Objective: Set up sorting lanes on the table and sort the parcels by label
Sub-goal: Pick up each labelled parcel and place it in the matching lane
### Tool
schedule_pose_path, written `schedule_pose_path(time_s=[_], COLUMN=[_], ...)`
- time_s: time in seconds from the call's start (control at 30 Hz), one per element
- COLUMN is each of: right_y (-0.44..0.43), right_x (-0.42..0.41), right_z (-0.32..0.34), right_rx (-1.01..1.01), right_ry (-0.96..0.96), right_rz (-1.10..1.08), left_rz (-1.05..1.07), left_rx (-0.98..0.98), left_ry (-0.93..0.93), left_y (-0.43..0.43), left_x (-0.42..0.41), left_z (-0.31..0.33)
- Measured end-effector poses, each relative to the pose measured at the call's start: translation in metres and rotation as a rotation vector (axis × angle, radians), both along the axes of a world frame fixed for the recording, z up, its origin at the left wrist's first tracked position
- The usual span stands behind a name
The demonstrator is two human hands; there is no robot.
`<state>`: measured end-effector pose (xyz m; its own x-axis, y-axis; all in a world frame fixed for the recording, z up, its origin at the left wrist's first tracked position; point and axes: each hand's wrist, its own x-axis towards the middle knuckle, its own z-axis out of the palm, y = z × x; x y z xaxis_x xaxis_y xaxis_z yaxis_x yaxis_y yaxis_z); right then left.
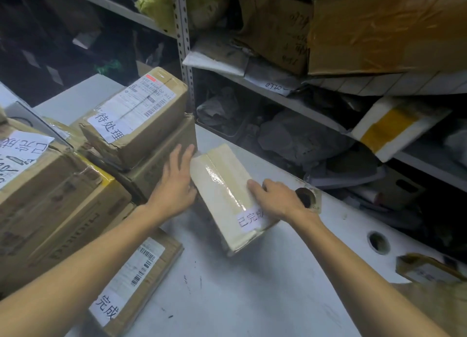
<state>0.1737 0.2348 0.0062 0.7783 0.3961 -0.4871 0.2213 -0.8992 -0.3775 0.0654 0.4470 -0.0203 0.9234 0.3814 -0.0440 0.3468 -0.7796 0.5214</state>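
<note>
Between the hands, over the white tabletop (227,298): a pale cream oblong cardboard parcel (222,182), glossy tape along its top, white paper label (249,221) beside the right wrist. Left hand (174,185) flat against its left side; right hand (278,197) gripping its right edge.

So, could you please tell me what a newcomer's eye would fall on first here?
First, the pale taped parcel lying at an angle mid-table, with the left hand flat against its side and the right hand gripping near its white label. Next, the stack of brown boxes at the left, its top box bearing large handwritten characters. Behind stand crammed shelves.
</note>
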Motion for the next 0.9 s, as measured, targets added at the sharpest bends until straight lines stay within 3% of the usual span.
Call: schedule_pose_path(time_s=[0.13, 0.2, 0.4, 0.63, 0.9], right_y=[0.0, 0.001, -0.008, -0.051, -0.126], right_x=[-0.01, -0.015, -0.029, -0.042, -0.068], right_z=[-0.018, -0.02, -0.019, 0.011, 0.068], right_rx=[0.331, 0.444, 0.632, 0.747, 0.878], right_ry=[0.378, 0.493, 0.545, 0.394, 0.245], right_rz=[-0.184, -0.244, -0.325, -0.339, -0.345], left_rz=[0.416, 0.392, 0.051, 0.008, -0.097], left_rx=[-0.806, -0.981, -0.94, -0.899, -0.8], left_ry=[0.089, 0.082, 0.047, -0.021, -0.235], left_y=[-0.013, -0.027, -0.051, -0.091, -0.173], left_x=[-0.007, -0.009, -0.007, -0.011, -0.033], left_z=[-0.005, 0.002, 0.016, 0.049, 0.118])
